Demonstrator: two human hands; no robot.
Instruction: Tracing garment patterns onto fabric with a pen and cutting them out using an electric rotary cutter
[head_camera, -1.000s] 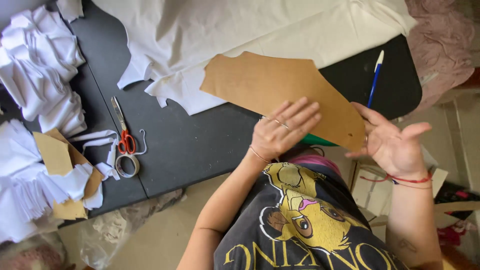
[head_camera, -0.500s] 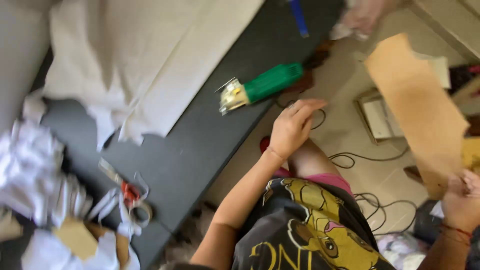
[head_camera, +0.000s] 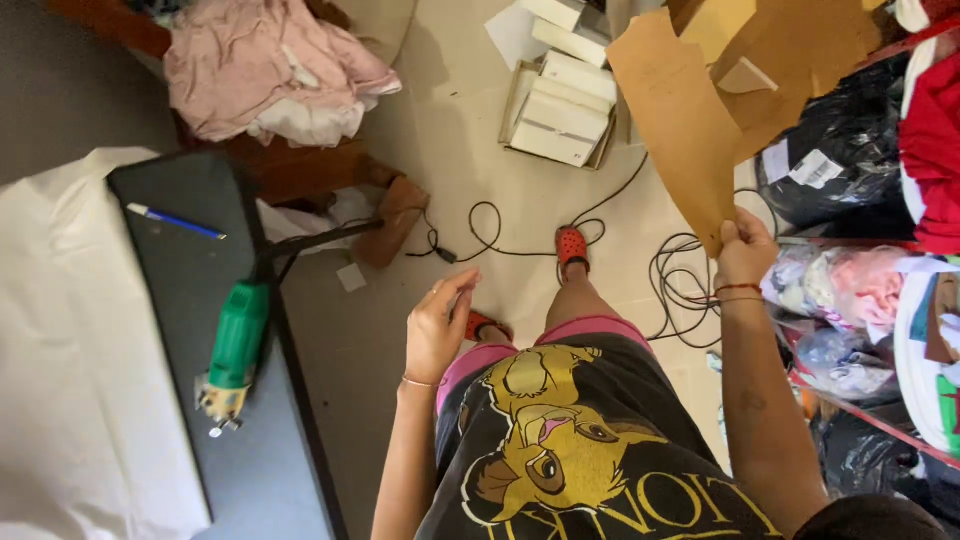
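My right hand (head_camera: 745, 255) is shut on the lower corner of a large brown cardboard pattern piece (head_camera: 680, 130), held up over the floor to the right of my body. More brown cardboard pieces (head_camera: 800, 60) lie just behind it at the upper right. My left hand (head_camera: 438, 325) hangs in front of me with its fingers loosely apart and nothing in it, above the floor and to the right of the dark table (head_camera: 190, 300). A thin bracelet is on each wrist.
On the dark table lie white fabric (head_camera: 70, 350), a blue pen (head_camera: 175, 222) and a green electric cutter (head_camera: 235, 350). Black cables (head_camera: 680, 290) and white boxes (head_camera: 560, 110) are on the floor. Pink cloth (head_camera: 260, 70) is heaped at the back. Bags and shelves (head_camera: 860, 180) crowd the right.
The cardboard piece has left the table and swung to the right in my right hand. My left hand has let go of it. The view has turned from the table to the floor.
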